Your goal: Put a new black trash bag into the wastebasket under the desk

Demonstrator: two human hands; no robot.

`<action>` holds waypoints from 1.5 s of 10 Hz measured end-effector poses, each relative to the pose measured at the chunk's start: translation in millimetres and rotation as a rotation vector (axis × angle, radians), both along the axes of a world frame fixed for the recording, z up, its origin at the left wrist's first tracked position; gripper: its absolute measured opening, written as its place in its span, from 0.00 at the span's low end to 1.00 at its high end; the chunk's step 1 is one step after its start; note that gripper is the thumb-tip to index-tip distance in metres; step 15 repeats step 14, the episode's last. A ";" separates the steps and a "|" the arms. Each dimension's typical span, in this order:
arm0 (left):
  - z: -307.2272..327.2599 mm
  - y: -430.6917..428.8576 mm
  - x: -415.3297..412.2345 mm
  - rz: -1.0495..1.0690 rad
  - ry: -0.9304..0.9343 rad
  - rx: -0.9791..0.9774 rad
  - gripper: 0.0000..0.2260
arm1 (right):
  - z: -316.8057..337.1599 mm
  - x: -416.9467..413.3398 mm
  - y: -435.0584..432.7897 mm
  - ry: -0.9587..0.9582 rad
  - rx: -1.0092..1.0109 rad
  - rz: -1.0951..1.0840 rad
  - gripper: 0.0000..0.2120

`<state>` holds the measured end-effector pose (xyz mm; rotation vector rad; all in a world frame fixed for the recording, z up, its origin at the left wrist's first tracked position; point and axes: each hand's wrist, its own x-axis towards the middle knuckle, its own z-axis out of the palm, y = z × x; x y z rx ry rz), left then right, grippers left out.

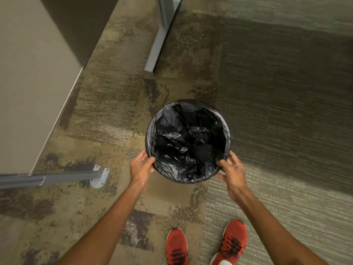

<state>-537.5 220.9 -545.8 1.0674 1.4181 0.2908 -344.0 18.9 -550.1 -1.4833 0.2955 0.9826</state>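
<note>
A round wastebasket (191, 181) stands on the carpet in the middle of the head view. A crinkled black trash bag (188, 138) lines its inside and folds over the rim all around. My left hand (141, 167) grips the near left of the rim, thumb over the bag's folded edge. My right hand (232, 172) grips the near right of the rim, thumb inside on the plastic and fingers outside. Both hands pinch bag and rim together.
A grey desk leg foot (158, 43) runs across the carpet beyond the basket. A beige partition panel (28, 83) fills the left side, with its grey base bar and white bracket (99, 177) low on the left. My red shoes (176, 247) are below.
</note>
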 end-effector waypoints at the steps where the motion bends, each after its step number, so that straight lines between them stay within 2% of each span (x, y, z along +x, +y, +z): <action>1: 1.8 35.3 -10.5 0.016 0.026 0.050 0.27 | -2.3 -7.6 44.6 0.017 0.024 0.030 0.27; 2: 0.7 83.5 -27.1 0.026 0.057 0.094 0.25 | -9.7 -22.2 101.4 0.044 0.056 0.064 0.27; 4: -19.9 133.2 -47.4 0.017 0.092 0.118 0.21 | -33.9 -46.1 153.9 0.048 0.071 0.072 0.26; 9: -34.5 147.3 -65.6 -0.055 0.108 0.123 0.23 | -52.7 -66.4 165.7 0.057 0.063 0.108 0.27; 11: -14.5 137.0 -58.1 -0.139 0.233 0.162 0.22 | -27.6 -60.3 162.5 0.049 -0.017 0.181 0.33; 12: 11.6 118.1 -46.2 -0.314 0.479 0.347 0.18 | -3.4 -56.0 150.7 -0.129 -0.164 0.314 0.34; 13: 27.1 99.5 -36.6 -0.470 0.558 0.540 0.19 | 21.3 -61.0 140.0 -0.342 -0.305 0.466 0.32; 14: 49.5 75.6 -22.5 -0.734 0.568 0.683 0.23 | 55.7 -67.9 128.4 -0.553 -0.333 0.617 0.30; 15: 49.5 75.6 -22.5 -0.734 0.568 0.683 0.23 | 55.7 -67.9 128.4 -0.553 -0.333 0.617 0.30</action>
